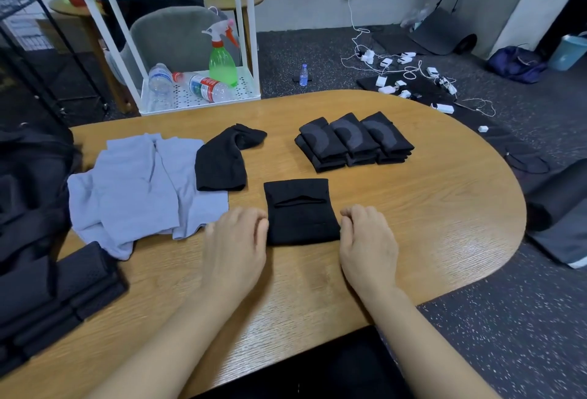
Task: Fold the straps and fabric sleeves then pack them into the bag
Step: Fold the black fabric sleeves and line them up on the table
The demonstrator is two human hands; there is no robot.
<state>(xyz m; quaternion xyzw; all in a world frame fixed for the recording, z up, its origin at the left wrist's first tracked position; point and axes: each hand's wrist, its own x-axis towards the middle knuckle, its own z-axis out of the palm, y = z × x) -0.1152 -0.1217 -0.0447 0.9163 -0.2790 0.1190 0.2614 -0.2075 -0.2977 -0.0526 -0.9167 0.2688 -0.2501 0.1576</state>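
Wooden table on speckled floor; curled fingers pinch black sleeve.

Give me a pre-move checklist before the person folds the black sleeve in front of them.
1. Left hand at the sleeve's left edge: ok, fingertips touch it.
2. Right hand at its right edge: ok, fingers curled against it.
3. Firm grip on the fabric: cannot tell, fingertips are tucked under.
4. Sleeve lying flat on the table: ok, with one slit open near the top.
5. Room beside the folded stack: ok, bare wood to its right.
6. Bag open for packing: cannot tell, only its dark side shows at the left.
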